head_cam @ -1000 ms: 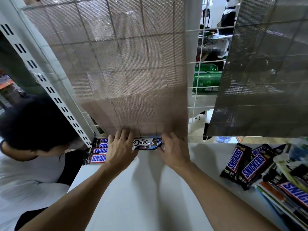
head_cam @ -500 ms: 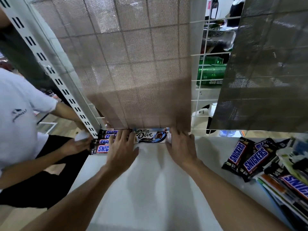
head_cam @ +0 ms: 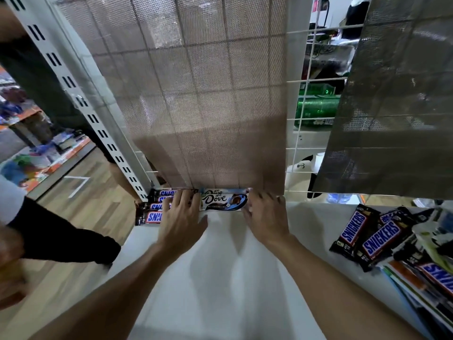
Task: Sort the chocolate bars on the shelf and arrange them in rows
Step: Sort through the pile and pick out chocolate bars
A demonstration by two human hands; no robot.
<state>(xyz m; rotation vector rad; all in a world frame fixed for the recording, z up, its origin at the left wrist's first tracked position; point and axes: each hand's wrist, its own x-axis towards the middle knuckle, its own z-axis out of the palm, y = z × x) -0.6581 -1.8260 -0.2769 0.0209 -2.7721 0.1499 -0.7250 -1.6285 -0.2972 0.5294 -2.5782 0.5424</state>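
Observation:
A white and blue Dove bar (head_cam: 224,200) lies flat at the back of the white shelf (head_cam: 220,278), against the mesh backing. My left hand (head_cam: 180,218) rests at its left end, fingers spread over the right ends of several stacked Snickers bars (head_cam: 154,209). My right hand (head_cam: 266,218) touches the Dove bar's right end with its fingertips. A second Dove wrapper edge shows just behind the first. A loose pile of Snickers bars (head_cam: 372,236) lies at the right of the shelf.
Brown mesh sheets (head_cam: 196,94) hang over the wire grid back wall. A slotted white upright (head_cam: 81,101) stands at the left. Another person's arm and dark sleeve (head_cam: 49,231) reach in at the left edge. Green cans (head_cam: 316,107) sit behind the grid.
Both hands stay at the ends of the Dove bar, which has shifted slightly back against the mesh. The person at the left has moved back and mostly left the view.

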